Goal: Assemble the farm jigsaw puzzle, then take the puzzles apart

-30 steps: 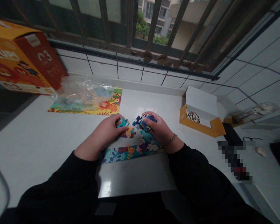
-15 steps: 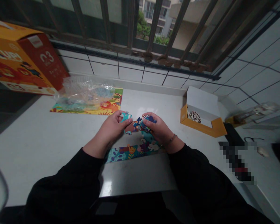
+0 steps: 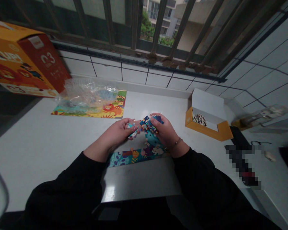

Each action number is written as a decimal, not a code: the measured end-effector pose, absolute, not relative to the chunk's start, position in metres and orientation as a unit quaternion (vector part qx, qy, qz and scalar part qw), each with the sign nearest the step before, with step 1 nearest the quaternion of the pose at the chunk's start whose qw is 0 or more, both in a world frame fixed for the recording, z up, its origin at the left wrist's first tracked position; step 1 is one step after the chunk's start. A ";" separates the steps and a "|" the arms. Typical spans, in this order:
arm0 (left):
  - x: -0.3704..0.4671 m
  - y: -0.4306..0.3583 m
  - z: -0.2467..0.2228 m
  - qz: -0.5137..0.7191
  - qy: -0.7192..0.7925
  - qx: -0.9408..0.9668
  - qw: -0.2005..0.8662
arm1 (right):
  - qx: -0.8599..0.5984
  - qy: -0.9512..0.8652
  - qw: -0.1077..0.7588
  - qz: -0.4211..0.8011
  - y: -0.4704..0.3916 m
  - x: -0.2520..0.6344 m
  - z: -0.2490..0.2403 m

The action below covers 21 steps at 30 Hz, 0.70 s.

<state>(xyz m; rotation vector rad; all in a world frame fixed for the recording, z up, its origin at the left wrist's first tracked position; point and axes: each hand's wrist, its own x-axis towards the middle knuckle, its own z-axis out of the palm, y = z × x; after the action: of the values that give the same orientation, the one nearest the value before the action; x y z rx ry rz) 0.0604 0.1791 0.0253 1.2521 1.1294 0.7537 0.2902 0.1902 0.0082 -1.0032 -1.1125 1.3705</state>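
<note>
Between the thumb and fingers of my left hand (image 3: 122,129) are jigsaw puzzle pieces (image 3: 132,130), light blue and pinkish brown. My right hand (image 3: 164,129) is closed on a small stack of dark blue puzzle pieces (image 3: 152,123). The two hands are close together, and their pieces overlap in my view. Below them, joined puzzle pieces (image 3: 135,156) form a strip on the countertop, with a white rabbit and orange plants. A teal part (image 3: 151,139) rises from the strip's right side, partly covered by my right hand.
A large orange box (image 3: 43,64) stands at the back left. Crumpled clear plastic (image 3: 86,95) lies on a colourful lion picture sheet (image 3: 120,108). At right, an open yellow box (image 3: 204,131) holds a striped bundle. Behind the white countertop (image 3: 62,137) is a tiled wall with a barred window.
My left hand has lowered slightly, and the pieces in it have turned and shifted down. My right hand has moved slightly up and right with its stack.
</note>
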 end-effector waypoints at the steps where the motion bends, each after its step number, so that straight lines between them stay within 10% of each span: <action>1: 0.060 0.179 0.025 0.325 0.487 0.542 0.603 | -0.415 -0.460 0.531 0.578 0.191 0.290 0.007; 21: 0.063 0.176 0.035 0.288 0.487 0.550 0.614 | -0.428 -0.434 0.542 0.578 0.190 0.287 0.008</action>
<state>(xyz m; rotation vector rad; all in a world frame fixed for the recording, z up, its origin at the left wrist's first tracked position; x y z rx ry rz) 0.0629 0.1757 0.0348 1.2668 1.1233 0.6627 0.2873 0.1901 0.0083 -1.0166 -1.0309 1.3730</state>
